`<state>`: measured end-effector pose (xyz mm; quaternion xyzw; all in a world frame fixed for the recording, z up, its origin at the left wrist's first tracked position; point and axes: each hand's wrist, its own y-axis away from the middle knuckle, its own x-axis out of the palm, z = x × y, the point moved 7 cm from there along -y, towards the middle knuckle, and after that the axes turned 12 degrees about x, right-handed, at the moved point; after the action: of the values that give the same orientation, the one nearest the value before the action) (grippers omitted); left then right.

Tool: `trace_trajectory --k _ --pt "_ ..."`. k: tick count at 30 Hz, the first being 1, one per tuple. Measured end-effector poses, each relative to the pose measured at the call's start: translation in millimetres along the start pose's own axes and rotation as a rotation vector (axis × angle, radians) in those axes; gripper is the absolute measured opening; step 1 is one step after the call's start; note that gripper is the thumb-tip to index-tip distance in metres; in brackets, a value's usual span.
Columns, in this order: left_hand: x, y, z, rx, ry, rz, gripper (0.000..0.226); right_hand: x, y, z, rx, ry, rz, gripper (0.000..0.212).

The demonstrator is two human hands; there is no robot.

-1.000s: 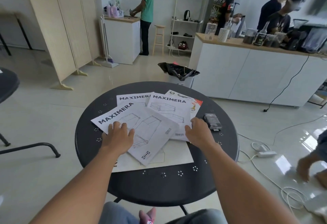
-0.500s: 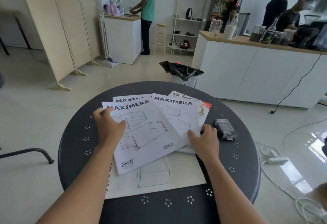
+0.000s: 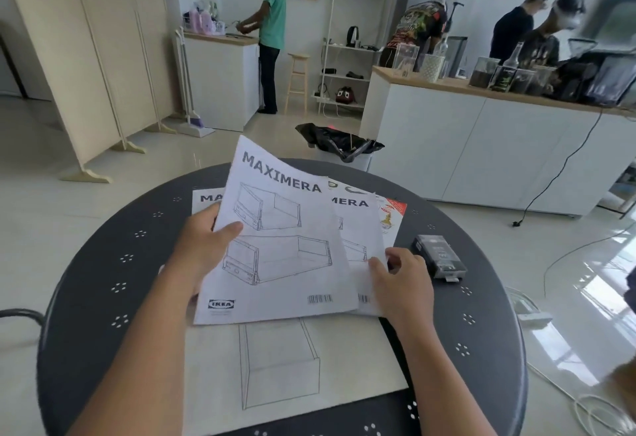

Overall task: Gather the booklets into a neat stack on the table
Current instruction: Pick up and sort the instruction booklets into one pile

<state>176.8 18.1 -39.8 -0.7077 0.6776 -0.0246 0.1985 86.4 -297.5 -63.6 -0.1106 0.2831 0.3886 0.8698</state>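
Observation:
Several white booklets lie fanned on a round dark table (image 3: 103, 280). My left hand (image 3: 203, 246) grips the left edge of the top MAXIMERA booklet (image 3: 285, 243), thumb on its cover, and its far end is raised off the pile. My right hand (image 3: 401, 280) rests on the lower right corner of a second MAXIMERA booklet (image 3: 358, 225). A third one (image 3: 203, 198) peeks out at the back left. A red-cornered leaflet (image 3: 390, 215) shows at the back right. A large sheet with a box drawing (image 3: 285, 366) lies underneath, nearest me.
A small dark box (image 3: 438, 256) sits on the table right of my right hand. A bin with a black bag (image 3: 340, 146) stands behind the table. White cables (image 3: 585, 404) trail on the floor at right. Several people work at counters further back.
My left hand has taken hold of the top booklet's left edge and lifted and straightened it. My right hand has stayed on the second booklet's corner. The camera has moved closer.

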Motion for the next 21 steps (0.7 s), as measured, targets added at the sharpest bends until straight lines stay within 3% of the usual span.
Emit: trace_trajectory --k 3,8,13,21 --pt "-9 -2 -5 0.029 0.033 -0.085 0.028 -1 -3 1 0.021 -0.032 -0.005 0.03" --pt "7 4 -1 -0.02 -0.089 0.02 0.026 -2 1 -1 0.043 -0.067 -0.005 0.027" --pt "31 9 -15 0.051 -0.244 0.077 0.026 -4 4 2 0.056 -0.104 0.005 0.026" --pt "46 13 -24 0.086 -0.285 0.069 0.022 -4 8 4 0.052 -0.121 0.041 0.028"
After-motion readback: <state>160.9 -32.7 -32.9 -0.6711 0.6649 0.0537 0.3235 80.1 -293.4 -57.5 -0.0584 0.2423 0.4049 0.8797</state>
